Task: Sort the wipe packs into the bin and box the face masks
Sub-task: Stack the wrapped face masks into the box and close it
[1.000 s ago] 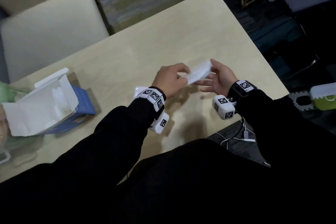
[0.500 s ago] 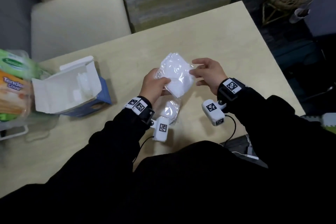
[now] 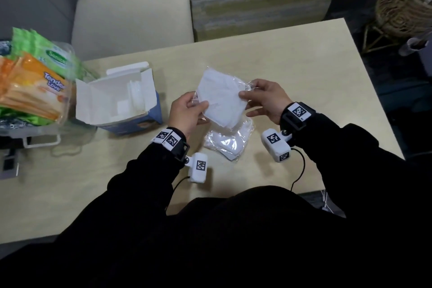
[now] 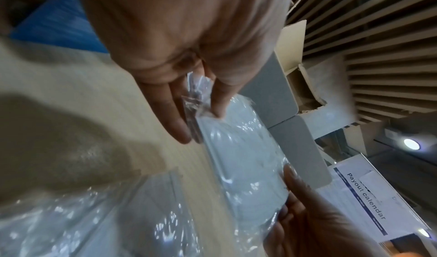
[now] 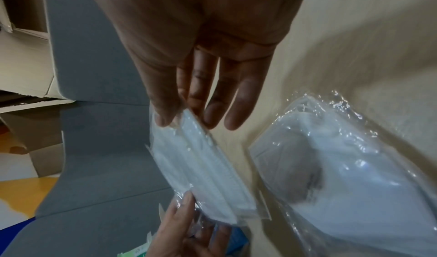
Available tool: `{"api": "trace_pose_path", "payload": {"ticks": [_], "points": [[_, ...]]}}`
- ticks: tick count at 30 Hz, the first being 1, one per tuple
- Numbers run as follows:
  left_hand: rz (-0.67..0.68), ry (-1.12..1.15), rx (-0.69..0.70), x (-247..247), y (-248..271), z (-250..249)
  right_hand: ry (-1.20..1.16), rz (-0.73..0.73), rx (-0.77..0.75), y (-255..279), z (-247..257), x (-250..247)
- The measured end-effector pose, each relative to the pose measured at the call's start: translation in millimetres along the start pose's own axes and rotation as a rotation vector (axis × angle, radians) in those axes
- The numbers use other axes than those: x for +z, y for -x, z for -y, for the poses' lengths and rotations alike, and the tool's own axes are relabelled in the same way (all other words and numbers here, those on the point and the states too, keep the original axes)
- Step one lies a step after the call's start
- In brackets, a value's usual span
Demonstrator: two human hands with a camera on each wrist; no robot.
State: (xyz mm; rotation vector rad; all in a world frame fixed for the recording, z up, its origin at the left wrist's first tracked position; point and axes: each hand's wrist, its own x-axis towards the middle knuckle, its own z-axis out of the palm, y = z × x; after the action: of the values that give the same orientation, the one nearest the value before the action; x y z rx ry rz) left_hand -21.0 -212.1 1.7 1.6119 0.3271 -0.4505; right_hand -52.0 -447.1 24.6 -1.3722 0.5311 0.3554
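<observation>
I hold a white face mask [image 3: 223,98] in clear plastic wrap above the table, between both hands. My left hand [image 3: 187,112] pinches its left edge with thumb and fingers; the mask [image 4: 241,160] runs away from that pinch in the left wrist view. My right hand [image 3: 264,96] pinches the right edge, and the mask [image 5: 203,169] shows edge-on under its fingertips [image 5: 165,119]. More wrapped masks [image 3: 230,140] lie on the table just below the held one. The open blue and white mask box [image 3: 121,100] stands to the left with masks inside.
A clear bin [image 3: 42,131] at the far left holds orange wipe packs [image 3: 35,91] and green wipe packs [image 3: 46,54]. The pale wooden table [image 3: 292,54] extends to the right. A cream chair [image 3: 131,14] stands behind it, a wicker basket [image 3: 406,0] at far right.
The mask has turned from edge-on to flat facing up between my hands. The head view has swung left, bringing the bin of wipe packs into sight.
</observation>
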Motion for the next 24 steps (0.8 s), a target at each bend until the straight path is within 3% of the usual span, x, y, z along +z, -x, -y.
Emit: {"api": "trace_pose_path", "payload": {"ticks": [5,7,10,15,21,24], "points": [[-0.269,0.155,-0.028,-22.9,-15.3,-5.6,-0.031,-0.047,0.007,3.8,-2.9,-0.1],[-0.315,0.223,-0.044,-31.6,-20.1,-7.8,-0.057,-0.073,0.031,4.4,-5.4,-5.1],[-0.211,0.291,-0.085,-30.6,-17.6,-9.1,-0.102,-0.087,0.059,5.5,-8.6,-10.1],[-0.009,0.018,-0.097,-0.6,0.5,0.5,-0.095,0.009,0.082,8.2,-12.1,-5.4],[-0.013,-0.016,-0.151,11.7,11.6,18.8,-0.060,0.009,0.150,10.8,-16.9,-5.1],[-0.047,-0.112,-0.145,9.9,8.1,34.9,0.094,-0.024,0.220,13.0,-25.4,-10.2]]}}
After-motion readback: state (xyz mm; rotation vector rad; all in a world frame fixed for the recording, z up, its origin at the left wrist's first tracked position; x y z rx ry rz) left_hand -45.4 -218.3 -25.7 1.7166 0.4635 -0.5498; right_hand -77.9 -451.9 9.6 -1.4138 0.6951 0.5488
